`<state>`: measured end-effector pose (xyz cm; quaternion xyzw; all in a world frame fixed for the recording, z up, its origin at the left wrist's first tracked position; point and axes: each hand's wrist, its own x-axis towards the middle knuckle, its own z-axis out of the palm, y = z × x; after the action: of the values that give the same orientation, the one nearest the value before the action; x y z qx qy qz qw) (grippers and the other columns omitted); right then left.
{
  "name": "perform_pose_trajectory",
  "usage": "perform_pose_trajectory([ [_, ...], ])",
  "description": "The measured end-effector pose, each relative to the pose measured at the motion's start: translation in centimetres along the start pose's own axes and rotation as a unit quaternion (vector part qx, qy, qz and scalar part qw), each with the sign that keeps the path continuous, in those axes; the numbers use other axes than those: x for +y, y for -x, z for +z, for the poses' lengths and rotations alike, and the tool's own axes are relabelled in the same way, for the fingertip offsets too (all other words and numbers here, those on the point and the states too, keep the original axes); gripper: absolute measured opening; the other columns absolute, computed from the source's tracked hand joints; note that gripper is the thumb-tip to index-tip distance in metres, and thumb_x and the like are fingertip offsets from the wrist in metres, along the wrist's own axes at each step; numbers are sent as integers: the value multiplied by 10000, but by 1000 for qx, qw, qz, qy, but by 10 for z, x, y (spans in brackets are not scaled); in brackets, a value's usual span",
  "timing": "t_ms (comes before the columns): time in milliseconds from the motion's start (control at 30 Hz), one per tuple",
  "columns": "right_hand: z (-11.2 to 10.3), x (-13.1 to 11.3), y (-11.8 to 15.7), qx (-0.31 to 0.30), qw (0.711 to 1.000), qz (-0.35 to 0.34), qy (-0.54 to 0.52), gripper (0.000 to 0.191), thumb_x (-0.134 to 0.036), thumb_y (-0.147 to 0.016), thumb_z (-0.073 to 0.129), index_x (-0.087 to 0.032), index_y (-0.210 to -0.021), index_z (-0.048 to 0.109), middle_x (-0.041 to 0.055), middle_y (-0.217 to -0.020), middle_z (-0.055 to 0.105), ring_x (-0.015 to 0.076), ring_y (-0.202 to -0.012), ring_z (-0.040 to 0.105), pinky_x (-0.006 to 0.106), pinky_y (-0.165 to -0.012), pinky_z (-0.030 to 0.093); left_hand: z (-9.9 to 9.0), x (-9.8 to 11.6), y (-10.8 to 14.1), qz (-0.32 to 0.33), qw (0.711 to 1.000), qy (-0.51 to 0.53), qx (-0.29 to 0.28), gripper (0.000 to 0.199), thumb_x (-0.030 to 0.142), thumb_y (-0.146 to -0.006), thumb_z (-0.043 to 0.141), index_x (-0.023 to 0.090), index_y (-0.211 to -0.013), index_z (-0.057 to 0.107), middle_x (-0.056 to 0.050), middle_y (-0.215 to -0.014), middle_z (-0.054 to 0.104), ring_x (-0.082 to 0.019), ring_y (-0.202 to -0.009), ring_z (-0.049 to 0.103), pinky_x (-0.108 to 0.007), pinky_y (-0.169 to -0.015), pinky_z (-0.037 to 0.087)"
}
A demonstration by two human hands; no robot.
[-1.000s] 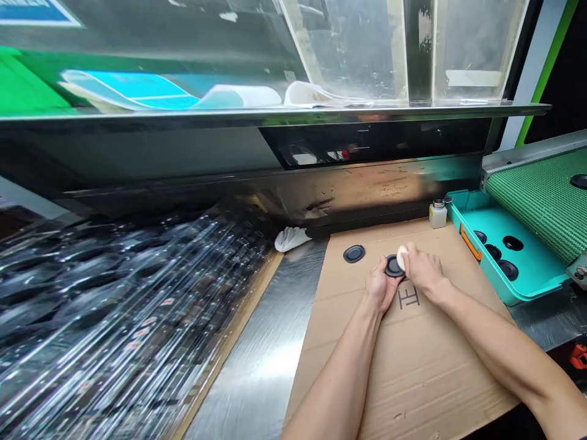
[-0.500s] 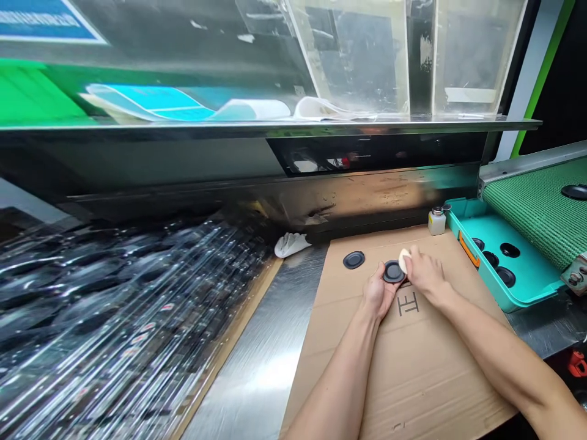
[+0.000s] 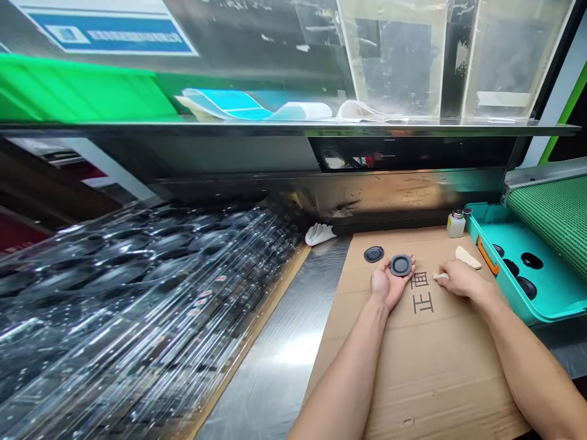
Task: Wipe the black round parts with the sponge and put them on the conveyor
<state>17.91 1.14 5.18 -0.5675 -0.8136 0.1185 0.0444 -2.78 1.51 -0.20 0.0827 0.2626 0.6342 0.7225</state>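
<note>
A small dark round lid point(image 3: 400, 265) rests in my left hand point(image 3: 389, 285), its fingers wrapped under and around it above the cardboard sheet point(image 3: 413, 373). My right hand point(image 3: 460, 279) is closed on a small white cloth point(image 3: 441, 277), to the right of the printed characters. Just behind that hand a flat cream pad point(image 3: 468, 257) lies on the cardboard. Another dark lid point(image 3: 373, 254) lies flat to the left of my left hand.
At the right, a teal tray point(image 3: 532, 319) holds several dark lids beside a green conveyor belt point(image 3: 557, 205). A small white bottle point(image 3: 456, 224) stands at the cardboard's back edge. Clear plastic trays point(image 3: 151, 305) fill the left. A metal shelf point(image 3: 275, 129) crosses above.
The view has turned left. My right hand has moved away from the lid to the right and now pinches a white cloth; the cream pad lies on the cardboard. My left hand still holds its lid.
</note>
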Motion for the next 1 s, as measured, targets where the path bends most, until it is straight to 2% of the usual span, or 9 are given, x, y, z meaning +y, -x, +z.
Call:
perform_pose_trajectory([
  [133, 21, -20, -11, 161, 978, -96, -93, 218, -301, -1015, 507, -190, -977, 691, 59, -942, 662, 169, -885, 614, 249, -788, 420, 4, -7, 2, -18, 1000, -8, -22, 295, 229, -974, 395, 108, -1026, 658, -180, -1089, 718, -256, -976, 709, -414, -830, 589],
  [233, 40, -36, -19, 213, 963, -89, -139, 187, -276, -1017, 516, -205, -1105, 664, 53, -1016, 644, 164, -916, 614, 243, -811, 437, 8, -19, 4, -22, 999, -12, -46, 302, 248, -992, 426, 112, -1107, 670, -120, -1000, 732, -191, -891, 704, -366, -894, 574],
  [367, 54, -50, -22, 224, 965, -53, -121, 169, -263, -1019, 501, -192, -1055, 650, 67, -1020, 643, 190, -911, 601, 274, -792, 444, 10, -27, 8, -24, 997, -30, -61, 337, 273, -1001, 443, 133, -1218, 659, -109, -1063, 732, -201, -1006, 696, -374, -1011, 526],
  [533, 55, -50, -18, 188, 967, -157, -68, 151, -204, -983, 532, -199, -923, 671, 74, -998, 648, 206, -986, 551, 294, -863, 438, 7, -22, 9, -33, 998, -37, -45, 349, 293, -1009, 435, 131, -1219, 661, -136, -1089, 727, -245, -1075, 688, -435, -1045, 505],
  [667, 55, -49, -18, 215, 972, -89, -20, 211, -197, -1012, 455, -186, -973, 661, 101, -1007, 647, 225, -976, 541, 316, -842, 437, 6, -25, 7, -34, 997, -30, -60, 318, 274, -1008, 439, 120, -1141, 684, -129, -1036, 733, -240, -1058, 693, -430, -1033, 516],
  [800, 59, -50, -21, 212, 964, -160, -7, 149, -220, -1000, 494, -201, -974, 639, 79, -1021, 651, 222, -977, 543, 318, -865, 426, 7, -27, 7, -64, 996, -13, -54, 353, 301, -1017, 408, 105, -1110, 686, -162, -1141, 715, -254, -1111, 680, -424, -1023, 529],
  [833, 59, -48, -23, 217, 964, -152, -5, 146, -229, -1000, 498, -201, -962, 636, 79, -1006, 651, 226, -967, 543, 323, -857, 425, 8, -26, 8, -64, 996, -7, -54, 364, 306, -1021, 394, 102, -1107, 684, -169, -1162, 709, -254, -1119, 677, -424, -1015, 536],
  [933, 59, -36, -27, 269, 960, -61, -35, 186, -235, -1015, 464, -192, -932, 624, 89, -951, 646, 236, -929, 542, 331, -822, 422, 10, -24, 9, -52, 997, 12, -58, 354, 272, -1022, 379, 104, -1130, 671, -168, -1199, 700, -247, -1124, 676, -421, -981, 562],
  [1000, 56, -28, -29, 303, 947, -53, -93, 172, -238, -1011, 472, -192, -926, 614, 85, -944, 645, 230, -926, 548, 324, -826, 426, 12, -22, 9, -52, 997, 18, -57, 333, 219, -1009, 389, 105, -1159, 663, -161, -1197, 702, -237, -1109, 682, -397, -947, 580],
])
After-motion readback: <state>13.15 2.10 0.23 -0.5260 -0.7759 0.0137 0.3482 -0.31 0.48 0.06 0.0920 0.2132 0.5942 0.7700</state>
